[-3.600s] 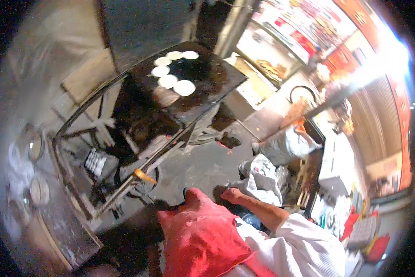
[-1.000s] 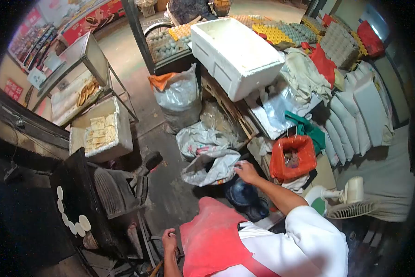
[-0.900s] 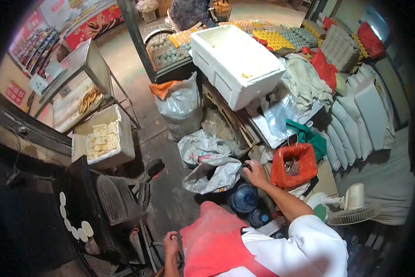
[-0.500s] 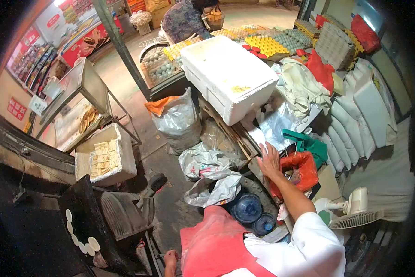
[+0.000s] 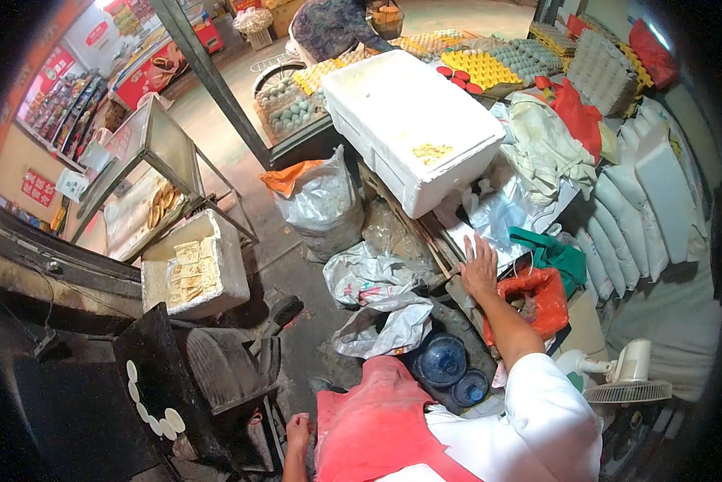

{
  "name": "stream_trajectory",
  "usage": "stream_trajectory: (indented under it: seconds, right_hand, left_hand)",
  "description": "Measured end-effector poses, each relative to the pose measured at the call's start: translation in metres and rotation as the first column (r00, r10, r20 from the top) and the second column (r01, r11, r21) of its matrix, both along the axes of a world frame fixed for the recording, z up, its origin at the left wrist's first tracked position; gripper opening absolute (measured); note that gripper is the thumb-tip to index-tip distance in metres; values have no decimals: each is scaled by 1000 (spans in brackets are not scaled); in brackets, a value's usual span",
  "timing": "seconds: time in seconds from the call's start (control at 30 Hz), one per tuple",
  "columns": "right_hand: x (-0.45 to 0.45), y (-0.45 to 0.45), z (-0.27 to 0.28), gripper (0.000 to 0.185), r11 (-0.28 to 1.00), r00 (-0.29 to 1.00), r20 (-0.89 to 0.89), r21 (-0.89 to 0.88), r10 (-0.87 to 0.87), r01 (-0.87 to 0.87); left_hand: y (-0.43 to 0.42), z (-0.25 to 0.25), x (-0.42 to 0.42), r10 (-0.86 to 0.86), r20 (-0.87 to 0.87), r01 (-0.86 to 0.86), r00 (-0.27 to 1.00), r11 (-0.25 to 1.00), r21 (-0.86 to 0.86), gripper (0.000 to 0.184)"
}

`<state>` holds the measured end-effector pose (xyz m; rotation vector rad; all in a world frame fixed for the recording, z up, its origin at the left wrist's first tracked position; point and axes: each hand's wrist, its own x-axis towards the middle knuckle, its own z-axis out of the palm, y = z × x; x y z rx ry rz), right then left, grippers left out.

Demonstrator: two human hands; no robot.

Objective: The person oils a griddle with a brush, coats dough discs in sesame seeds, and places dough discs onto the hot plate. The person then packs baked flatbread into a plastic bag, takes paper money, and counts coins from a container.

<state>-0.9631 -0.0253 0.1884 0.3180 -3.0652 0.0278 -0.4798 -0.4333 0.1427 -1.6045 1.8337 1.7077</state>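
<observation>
My right hand (image 5: 480, 269) is open with its fingers spread, over the edge of the side table beside a thin clear plastic bag (image 5: 497, 210). Just below it is a bin lined with an orange bag (image 5: 535, 304). My left hand (image 5: 298, 432) hangs low beside my red apron (image 5: 373, 418), its fingers curled; whether it holds anything is hidden. To its left, white dough rounds (image 5: 153, 424) lie on a black griddle (image 5: 156, 353). A large white foam box (image 5: 413, 120) stands ahead, with some yellowish pieces in it.
Blue water bottles (image 5: 442, 360) and white sacks (image 5: 385, 325) sit on the floor. A foam box of flat pieces (image 5: 231, 277) is at the left. Egg trays (image 5: 480, 71) line the front, where a person (image 5: 333, 28) leans. A fan (image 5: 630, 373) stands right.
My right hand has moved forward from near the water bottles to the side table edge, its fingers now spread. The view has turned from the griddle towards the foam box and egg trays.
</observation>
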Motion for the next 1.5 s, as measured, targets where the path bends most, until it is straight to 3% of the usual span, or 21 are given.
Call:
stream_trajectory:
  seconds: [0.23,0.33,0.4,0.63,0.7,0.8,0.93,1.0,1.2,1.27,1.33,1.47,1.5]
  right_hand:
    - [-1,-1,0,78,999,1000,-1,-34,13,-13]
    - [-8,1,6,76,999,999,37,-43,22,-20]
    - [-8,0,9,76,997,999,-4,-70,44,-44]
    - [-11,-1,4,74,998,998,-34,-37,57,-59]
    - [-12,-1,6,75,998,997,-41,-13,65,-65]
    - [-10,-1,5,72,995,997,-46,81,66,-63]
    - [-12,0,0,76,997,997,-23,8,74,-74]
    - [-8,2,-7,73,997,995,-80,49,67,-63]
    - [0,-3,-9,65,1000,996,-88,22,3,-1]
    - [34,-21,-8,68,1000,989,-146,-19,-18,16]
    - [91,-36,-14,71,978,974,-195,-148,118,-148]
    - [255,-43,-38,66,899,971,-3,-378,240,-223]
    - [297,-34,-43,65,895,958,119,-401,259,-193]
  left_hand:
    - [-5,11,5,-48,138,49,989,999,-5,21]
    - [-12,0,13,-7,123,4,992,1000,22,21]
    - [-12,1,9,64,251,-63,966,998,-11,20]
    - [-17,1,-13,66,134,-75,989,995,63,20]
    - [-8,18,-33,-13,60,9,998,999,52,20]
    - [6,37,-58,-96,84,95,992,995,13,19]
    - [1,19,-41,-167,48,164,985,984,73,21]
    - [3,24,-30,-101,-100,115,990,983,143,19]
    - [-3,14,27,-182,118,161,976,972,169,19]
    - [-16,-2,56,-191,89,169,977,962,214,18]
    - [-21,-13,79,-179,108,155,978,968,195,18]
    - [-28,-33,120,-157,33,145,987,963,229,23]
    - [-15,-13,114,-256,71,241,964,956,168,24]
